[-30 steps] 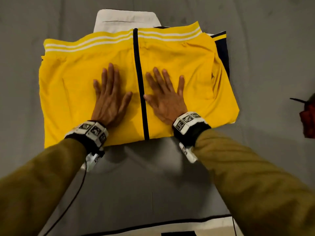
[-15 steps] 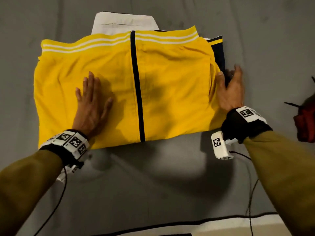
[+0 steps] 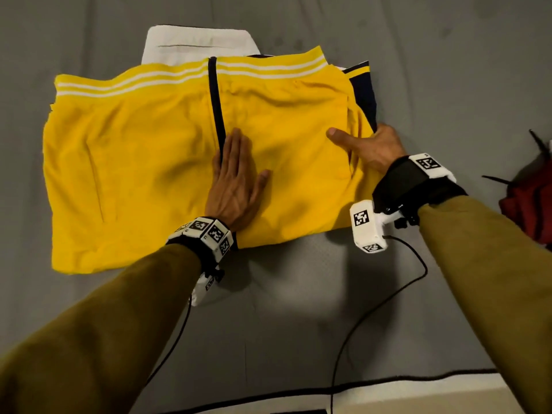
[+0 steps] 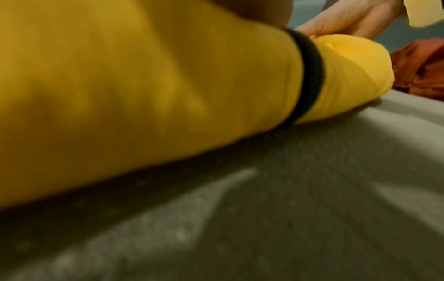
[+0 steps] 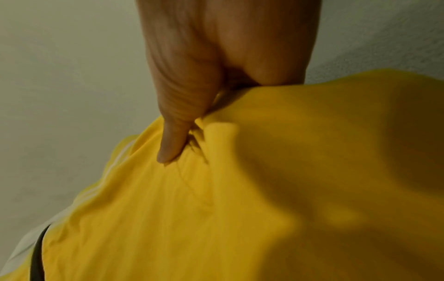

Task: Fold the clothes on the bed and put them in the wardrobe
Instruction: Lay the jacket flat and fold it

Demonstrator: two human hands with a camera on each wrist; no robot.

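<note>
Left hand: the left hand [image 3: 234, 180] is lying flat, fingers straight, pressing on the middle of the yellow garment [image 3: 143, 174] over its dark stripe [image 3: 217, 103]
Right hand: the right hand [image 3: 369, 146] is gripping the garment's right edge, thumb [image 5: 173, 140] on top, the other fingers tucked beneath the cloth
Yellow garment: it is lying folded on the grey bed [image 3: 298, 309] under both hands, partly covering a white folded garment [image 3: 197, 40] beyond the fingertips
Red cloth: a red cloth [image 3: 528, 204] is sitting on the bed well to the right of the right hand
</note>
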